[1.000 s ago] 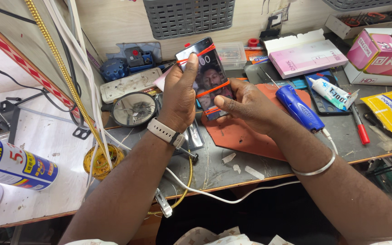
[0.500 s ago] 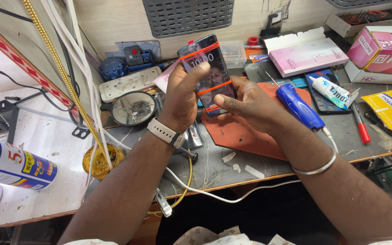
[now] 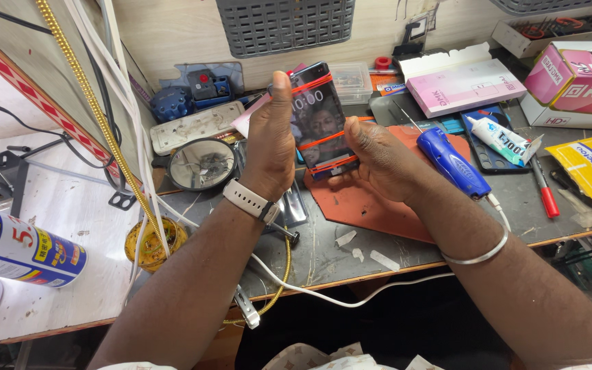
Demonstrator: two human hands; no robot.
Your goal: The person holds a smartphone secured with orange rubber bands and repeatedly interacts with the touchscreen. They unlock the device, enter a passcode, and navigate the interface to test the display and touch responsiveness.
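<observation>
Cluttered bench [image 3: 323, 253], grey top, tools all over. Phone [image 3: 320, 120] was held upright above the red mat [image 3: 364, 205], orange bands [image 3: 318, 140] across its lit screen. Left hand [image 3: 272, 140] gripped its 9 o'clock edge; right hand [image 3: 378, 157] cupped the 3 o'clock edge and bottom. Blue tool [image 3: 452, 162] lay at 3 o'clock, mirror [image 3: 201, 163] at 9.

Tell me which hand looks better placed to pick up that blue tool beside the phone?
Probably the right hand: the blue tool lies just beside it on the bench, while the left hand grips the banded phone on the far side.
</observation>
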